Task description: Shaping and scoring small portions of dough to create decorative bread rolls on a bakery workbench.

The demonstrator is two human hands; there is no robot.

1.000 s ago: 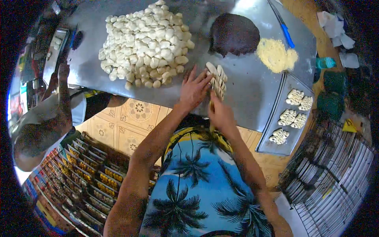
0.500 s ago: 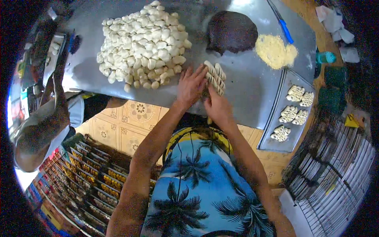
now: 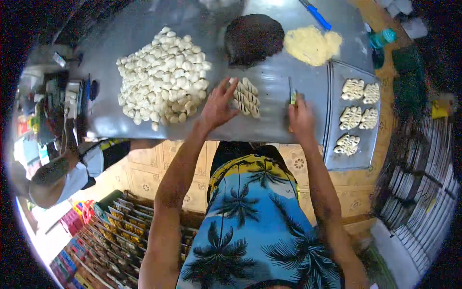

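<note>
My left hand (image 3: 219, 106) has its fingers spread, fingertips at the left edge of a piece of pale dough (image 3: 247, 98) with rows of slits showing a dark filling. My right hand (image 3: 301, 118), slightly blurred, is closed round a small knife (image 3: 290, 86) with a green handle, blade pointing away from me, to the right of that dough and apart from it. Further right, a metal tray (image 3: 363, 158) bears several slit dough pieces (image 3: 350, 118). A big heap of pale dough balls (image 3: 163, 79) lies to the left of my left hand.
Behind the slit dough sit a dark brown mass (image 3: 255, 38) and a yellowish powdery pile (image 3: 312, 45) on the metal table (image 3: 279, 130). A blue-handled knife (image 3: 318, 17) lies at the far edge. Another person's arm (image 3: 53, 176) is at left. Racks (image 3: 130, 231) stand lower left.
My right hand has moved right, away from the dough, and the knife now shows in it. My left hand has drawn back to the dough's left edge. The view has shifted slightly.
</note>
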